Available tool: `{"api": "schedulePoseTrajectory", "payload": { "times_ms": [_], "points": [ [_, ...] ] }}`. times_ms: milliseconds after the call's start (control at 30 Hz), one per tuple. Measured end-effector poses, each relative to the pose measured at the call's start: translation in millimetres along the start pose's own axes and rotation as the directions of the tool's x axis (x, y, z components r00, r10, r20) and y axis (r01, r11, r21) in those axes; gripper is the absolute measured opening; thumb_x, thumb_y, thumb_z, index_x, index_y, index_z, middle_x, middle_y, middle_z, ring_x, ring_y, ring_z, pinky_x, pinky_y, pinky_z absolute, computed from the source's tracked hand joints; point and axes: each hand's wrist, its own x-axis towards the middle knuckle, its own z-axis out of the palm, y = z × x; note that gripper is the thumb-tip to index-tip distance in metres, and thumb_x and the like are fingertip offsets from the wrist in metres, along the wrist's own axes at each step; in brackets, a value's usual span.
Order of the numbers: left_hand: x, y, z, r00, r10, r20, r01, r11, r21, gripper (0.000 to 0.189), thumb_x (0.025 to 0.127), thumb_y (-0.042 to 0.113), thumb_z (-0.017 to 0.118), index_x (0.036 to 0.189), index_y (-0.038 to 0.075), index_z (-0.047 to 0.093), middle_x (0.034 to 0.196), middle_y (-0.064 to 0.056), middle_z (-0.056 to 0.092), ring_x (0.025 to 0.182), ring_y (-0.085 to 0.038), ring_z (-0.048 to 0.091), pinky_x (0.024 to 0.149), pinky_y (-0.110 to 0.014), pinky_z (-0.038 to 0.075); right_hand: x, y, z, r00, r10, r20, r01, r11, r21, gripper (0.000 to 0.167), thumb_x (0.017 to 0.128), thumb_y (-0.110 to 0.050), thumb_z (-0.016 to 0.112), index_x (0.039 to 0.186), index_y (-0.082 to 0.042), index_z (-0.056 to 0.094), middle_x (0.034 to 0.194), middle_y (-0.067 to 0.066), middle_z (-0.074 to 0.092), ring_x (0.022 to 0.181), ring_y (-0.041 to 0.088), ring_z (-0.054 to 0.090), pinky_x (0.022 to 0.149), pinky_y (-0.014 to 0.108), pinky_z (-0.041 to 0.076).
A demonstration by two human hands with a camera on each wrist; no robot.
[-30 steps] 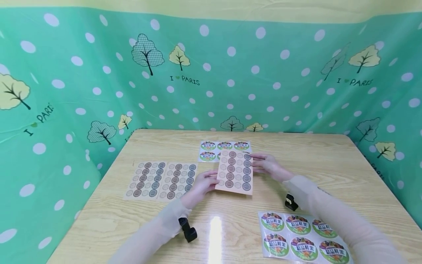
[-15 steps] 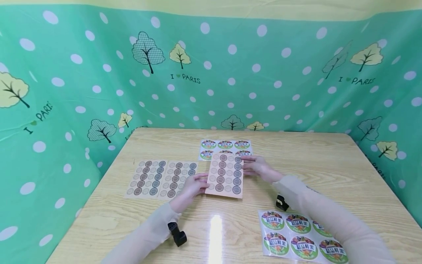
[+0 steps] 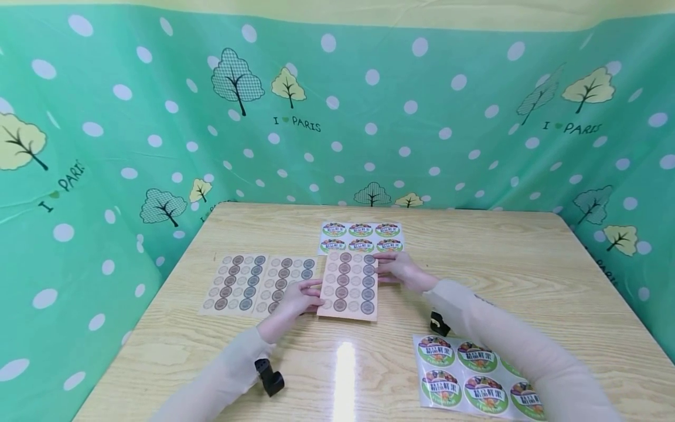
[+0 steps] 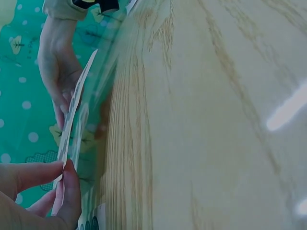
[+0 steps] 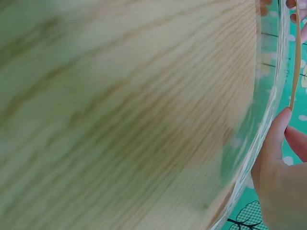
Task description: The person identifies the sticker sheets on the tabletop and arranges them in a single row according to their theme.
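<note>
Between both hands is a tan sticker sheet [image 3: 348, 287] with rows of round brown, grey and pale stickers, held a little above the table. My left hand [image 3: 295, 300] pinches its left edge near the lower corner; the left wrist view shows thumb and finger closed on the sheet's edge [image 4: 72, 112]. On the opposite side my right hand [image 3: 403, 271] pinches the right edge near the upper corner. Two similar tan sheets lie side by side to the left, one sheet [image 3: 234, 284] farther out and one sheet [image 3: 279, 272] partly hidden behind my left hand.
A white sheet of fruit-label stickers [image 3: 361, 230] lies at the back, close behind the held sheet. Another fruit-label sheet [image 3: 464, 375] lies at the front right, partly under my right forearm. The wooden table [image 3: 490, 252] is bounded by a green dotted curtain [image 3: 369, 146].
Both hands have carried the tan sheet leftward and slightly nearer, toward the two tan sheets. More of the white fruit-label sheet at the back shows. The sheets on the table stay put.
</note>
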Motion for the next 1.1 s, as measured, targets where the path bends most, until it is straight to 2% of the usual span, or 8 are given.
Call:
{"api": "schedulePoseTrajectory", "payload": {
  "times_ms": [200, 400, 667, 1100],
  "points": [
    [0.8, 2.6, -5.5, 1.0, 0.005, -0.013, -0.004, 0.995, 0.1, 0.053, 0.067, -0.015, 0.062, 0.118, -0.003, 0.051, 0.076, -0.009, 0.061, 0.062, -0.017, 0.061, 0.062, -0.03, 0.053, 1.6, -3, 7, 1.0, 0.013, -0.008, -0.013, 1.0, -0.02, 0.046, 0.08, 0.007, 0.054, 0.124, 0.0, 0.045, 0.123, 0.023, 0.047, 0.097, 0.029, 0.058, 0.076, 0.032, 0.051],
    [1.0, 3.1, -9.7, 1.0, 0.023, 0.007, -0.024, 0.986, 0.165, 0.054, 0.067, -0.014, 0.063, 0.119, -0.003, 0.051, 0.076, -0.009, 0.061, 0.059, -0.014, 0.059, 0.06, -0.029, 0.053, 3.5, -3, 10, 1.0, 0.011, -0.009, -0.011, 0.999, -0.036, 0.045, 0.079, 0.009, 0.054, 0.123, 0.001, 0.047, 0.118, 0.022, 0.052, 0.093, 0.028, 0.06, 0.073, 0.031, 0.052],
    [0.7, 3.5, -12.0, 0.999, 0.038, 0.009, -0.039, 0.973, 0.226, 0.057, 0.064, -0.018, 0.063, 0.118, -0.005, 0.05, 0.075, -0.011, 0.059, 0.052, -0.012, 0.056, 0.053, -0.028, 0.053, 6.8, -1, 16, 1.0, 0.024, -0.006, -0.024, 0.997, -0.077, 0.044, 0.079, 0.009, 0.055, 0.122, 0.001, 0.047, 0.116, 0.022, 0.052, 0.088, 0.026, 0.061, 0.072, 0.031, 0.052],
    [2.4, -0.1, -13.4, 0.997, 0.075, 0.009, -0.075, 0.953, 0.292, 0.055, 0.063, -0.018, 0.064, 0.116, -0.01, 0.05, 0.07, -0.008, 0.057, 0.048, -0.01, 0.052, 0.049, -0.026, 0.052, 12.6, 1, 25, 0.999, -0.026, -0.036, 0.02, 0.985, -0.17, 0.045, 0.076, 0.012, 0.056, 0.119, 0.003, 0.05, 0.105, 0.02, 0.056, 0.072, 0.019, 0.062, 0.065, 0.03, 0.053]
  ]
}}
